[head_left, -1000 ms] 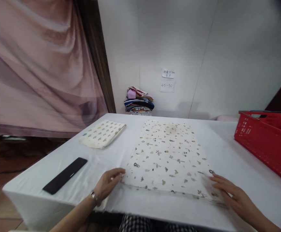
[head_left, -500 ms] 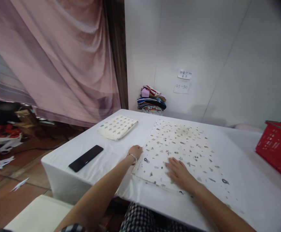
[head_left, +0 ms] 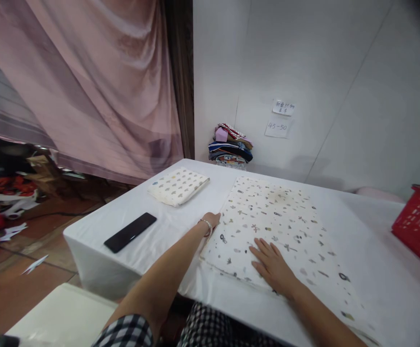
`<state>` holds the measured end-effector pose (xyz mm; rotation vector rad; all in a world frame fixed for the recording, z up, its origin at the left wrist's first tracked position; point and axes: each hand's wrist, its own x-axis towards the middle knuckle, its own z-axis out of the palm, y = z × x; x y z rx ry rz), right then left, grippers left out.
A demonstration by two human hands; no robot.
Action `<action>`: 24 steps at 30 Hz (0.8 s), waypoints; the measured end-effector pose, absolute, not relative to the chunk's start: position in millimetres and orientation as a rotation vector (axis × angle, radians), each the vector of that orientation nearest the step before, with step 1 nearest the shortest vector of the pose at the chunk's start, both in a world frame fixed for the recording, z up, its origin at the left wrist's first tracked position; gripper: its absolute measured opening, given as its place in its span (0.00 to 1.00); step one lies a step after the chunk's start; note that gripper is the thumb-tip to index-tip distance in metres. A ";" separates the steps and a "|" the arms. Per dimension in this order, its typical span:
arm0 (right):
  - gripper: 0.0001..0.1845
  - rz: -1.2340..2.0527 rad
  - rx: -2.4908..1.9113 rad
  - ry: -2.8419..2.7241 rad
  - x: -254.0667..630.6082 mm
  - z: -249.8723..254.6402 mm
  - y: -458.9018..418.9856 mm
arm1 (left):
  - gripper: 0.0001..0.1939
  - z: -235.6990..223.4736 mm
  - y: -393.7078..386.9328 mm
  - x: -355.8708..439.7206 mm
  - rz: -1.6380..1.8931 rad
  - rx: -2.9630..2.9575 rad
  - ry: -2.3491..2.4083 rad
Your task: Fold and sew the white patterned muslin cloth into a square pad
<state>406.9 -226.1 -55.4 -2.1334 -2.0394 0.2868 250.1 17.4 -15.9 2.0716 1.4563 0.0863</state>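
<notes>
A white cloth (head_left: 282, 219) printed with small grey, green and brown motifs lies spread on the white-covered table, a faint brownish patch near its far edge. At the cloth's left edge my left hand (head_left: 212, 220), with a bracelet at the wrist, is closed on the border; its fingertips are mostly hidden. Flat on the near part of the same cloth rests my right hand (head_left: 273, 267), fingers spread. To the left lies a folded cream cloth (head_left: 181, 185) with grey heart-like prints, touched by neither hand.
A black flat phone-like object (head_left: 130, 232) lies near the table's left edge. Against the wall stands a pile of folded fabrics (head_left: 230, 147). A red plastic basket (head_left: 419, 226) sits at the far right. A pale flat surface (head_left: 63, 315) is beside me at lower left.
My left hand has moved forward along the cloth's left edge. My right hand has gone from the near right corner onto the cloth, laid flat. The view has turned left.
</notes>
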 end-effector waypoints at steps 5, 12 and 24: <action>0.31 0.276 -2.123 -2.034 407.6 -57.8 -226.0 | 0.21 -12.8 6.2 246.1 0.089 2.098 1.411; 0.31 0.272 -2.115 -2.023 406.4 -55.6 -226.8 | 0.21 -6.7 -8.0 242.6 0.122 2.148 1.426; 0.31 0.279 -2.121 -2.004 405.9 -53.6 -226.8 | 0.17 -14.2 4.7 247.6 0.098 2.131 1.405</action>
